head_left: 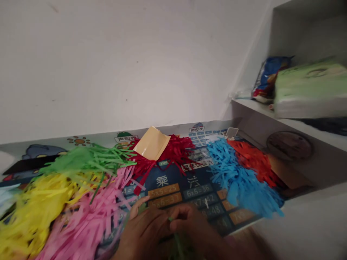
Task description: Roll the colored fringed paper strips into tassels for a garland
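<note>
Low in the middle of the head view, my left hand (145, 229) and my right hand (191, 225) are close together, both with curled fingers. Thin green paper strips (177, 240) show between and below them, and a bit of green also shows behind the left fingers. The fingertips of my right hand pinch at the strips; what lies under the palms is hidden and dim. Just left of my left hand spreads a pink bundle of paper strips (86, 216). Beyond my hands is a dark red bundle (179, 150) with a tan paper square (152, 143) on top.
Yellow (40, 206) and green strip bundles (84, 159) lie at left; blue (241, 177) and orange-red ones (253, 160) at right. A printed multiplication mat (195, 195) covers the table against the wall. A shelf (255, 104) at right holds a green-and-white package (309, 90) and a blue bag (273, 74).
</note>
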Demonstrator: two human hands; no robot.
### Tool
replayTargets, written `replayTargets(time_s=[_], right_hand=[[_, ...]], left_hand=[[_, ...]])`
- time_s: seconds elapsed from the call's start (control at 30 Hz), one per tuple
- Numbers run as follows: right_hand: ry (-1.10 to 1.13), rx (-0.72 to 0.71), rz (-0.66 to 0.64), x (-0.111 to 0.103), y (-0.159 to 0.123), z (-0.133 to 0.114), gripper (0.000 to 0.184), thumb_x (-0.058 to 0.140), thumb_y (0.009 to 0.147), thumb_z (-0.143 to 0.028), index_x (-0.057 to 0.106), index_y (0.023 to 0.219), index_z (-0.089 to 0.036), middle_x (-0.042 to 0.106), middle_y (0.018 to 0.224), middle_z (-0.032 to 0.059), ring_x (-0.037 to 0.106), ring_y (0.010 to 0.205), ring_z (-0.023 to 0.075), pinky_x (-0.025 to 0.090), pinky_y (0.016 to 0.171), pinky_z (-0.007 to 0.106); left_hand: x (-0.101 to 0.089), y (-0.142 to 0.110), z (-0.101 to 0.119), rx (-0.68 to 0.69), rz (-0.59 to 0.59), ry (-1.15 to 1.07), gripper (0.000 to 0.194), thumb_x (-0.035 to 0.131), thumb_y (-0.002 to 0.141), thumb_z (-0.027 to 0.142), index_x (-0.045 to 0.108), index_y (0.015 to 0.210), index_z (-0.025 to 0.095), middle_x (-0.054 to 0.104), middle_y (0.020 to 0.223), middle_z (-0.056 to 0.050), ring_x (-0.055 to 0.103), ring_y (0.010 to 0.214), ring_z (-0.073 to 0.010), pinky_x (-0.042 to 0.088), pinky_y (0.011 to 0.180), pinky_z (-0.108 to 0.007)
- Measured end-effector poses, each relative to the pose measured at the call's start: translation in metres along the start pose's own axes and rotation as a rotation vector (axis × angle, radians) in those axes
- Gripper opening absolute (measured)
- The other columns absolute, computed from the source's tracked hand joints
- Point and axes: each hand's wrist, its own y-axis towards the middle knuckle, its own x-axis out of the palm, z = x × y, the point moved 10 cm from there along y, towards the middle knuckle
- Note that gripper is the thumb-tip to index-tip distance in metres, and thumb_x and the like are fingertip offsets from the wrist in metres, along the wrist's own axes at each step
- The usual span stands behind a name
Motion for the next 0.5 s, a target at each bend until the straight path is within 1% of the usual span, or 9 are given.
replayTargets(time_s=[0.07, 0.1, 0.2, 0.27, 0.33, 0.43, 0.5], right_hand=[[0.057, -0.052, 0.096, -0.008, -0.001, 0.006, 0.035, 0.090, 0.046, -0.039, 0.065, 0.059, -0.017, 0.061, 0.058, -0.0030, 0.051, 0.055, 0.0109, 0.038, 0.057, 0.022], [0.087, -0.059, 0.116, -0.009, -0.002, 0.009, 0.036, 0.089, 0.047, -0.040, 0.064, 0.058, -0.017, 0.059, 0.054, -0.0035, 0.050, 0.052, 0.0105, 0.037, 0.054, 0.022], [0.140, -0.028, 0.100, -0.006, -0.004, 0.014, 0.039, 0.086, 0.053, -0.045, 0.060, 0.056, -0.016, 0.056, 0.048, -0.0031, 0.048, 0.046, 0.0093, 0.035, 0.050, 0.021], [0.121, -0.027, 0.117, -0.008, -0.004, 0.012, 0.040, 0.085, 0.055, -0.045, 0.058, 0.055, -0.016, 0.056, 0.047, -0.0022, 0.049, 0.045, 0.0094, 0.035, 0.049, 0.020], [0.075, -0.059, 0.179, -0.015, -0.003, 0.008, 0.038, 0.085, 0.056, -0.042, 0.057, 0.055, -0.016, 0.056, 0.048, -0.0025, 0.049, 0.046, 0.0097, 0.036, 0.048, 0.020], [0.036, -0.116, 0.277, -0.028, -0.001, 0.005, 0.030, 0.084, 0.056, -0.035, 0.061, 0.064, -0.018, 0.058, 0.056, -0.0040, 0.048, 0.049, 0.0092, 0.036, 0.048, 0.019], [0.014, -0.131, 0.313, -0.033, -0.001, 0.006, 0.024, 0.082, 0.057, -0.029, 0.064, 0.069, -0.018, 0.059, 0.061, -0.0044, 0.049, 0.052, 0.0090, 0.038, 0.050, 0.019]], left_hand=[[0.006, -0.007, -0.008, -0.119, 0.064, -0.037, 0.014, 0.051, 0.094, 0.023, 0.065, 0.092, 0.022, 0.071, 0.080, -0.001, 0.067, 0.071, -0.0128, 0.053, 0.073, -0.024], [0.009, -0.010, -0.012, -0.182, 0.093, -0.057, 0.013, 0.053, 0.092, 0.023, 0.066, 0.089, 0.022, 0.070, 0.077, -0.001, 0.066, 0.070, -0.0136, 0.053, 0.073, -0.026], [0.017, -0.018, -0.023, -0.358, 0.134, -0.126, 0.013, 0.057, 0.089, 0.023, 0.067, 0.081, 0.022, 0.066, 0.070, -0.001, 0.063, 0.066, -0.0146, 0.053, 0.067, -0.027], [0.024, -0.023, -0.028, -0.448, 0.121, -0.172, 0.015, 0.057, 0.088, 0.025, 0.068, 0.079, 0.022, 0.067, 0.070, -0.001, 0.064, 0.066, -0.0151, 0.053, 0.062, -0.025], [0.030, -0.026, -0.031, -0.510, 0.097, -0.230, 0.017, 0.057, 0.088, 0.028, 0.070, 0.080, 0.022, 0.068, 0.071, -0.002, 0.065, 0.066, -0.0153, 0.053, 0.059, -0.023], [0.037, -0.030, -0.035, -0.576, 0.065, -0.325, 0.022, 0.053, 0.091, 0.030, 0.073, 0.082, 0.023, 0.070, 0.073, -0.003, 0.067, 0.067, -0.0147, 0.055, 0.060, -0.021], [0.039, -0.031, -0.038, -0.600, 0.058, -0.361, 0.023, 0.054, 0.091, 0.033, 0.073, 0.082, 0.024, 0.070, 0.073, -0.002, 0.068, 0.066, -0.0137, 0.055, 0.060, -0.019]])
